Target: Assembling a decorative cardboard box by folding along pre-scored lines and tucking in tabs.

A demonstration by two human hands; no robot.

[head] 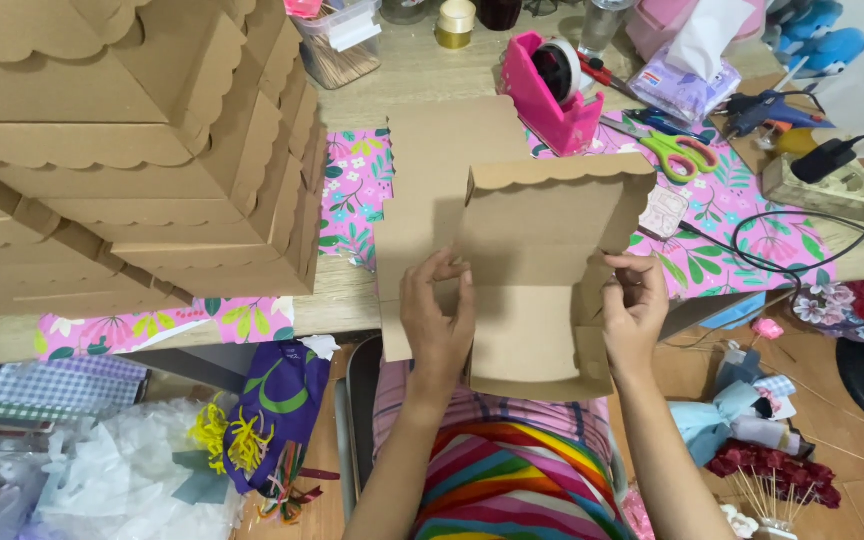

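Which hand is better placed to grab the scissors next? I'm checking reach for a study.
Probably the right hand. It holds the cardboard box's right wall, on the scissors' side. The left hand grips the opposite wall, farther away.

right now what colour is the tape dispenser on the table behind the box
Bright pink. The tape dispenser shows in the head view, the only one, behind the cardboard box.

A home craft table: stacked cardboard boxes [132, 150]; tape dispenser [552, 90]; scissors [677, 150].
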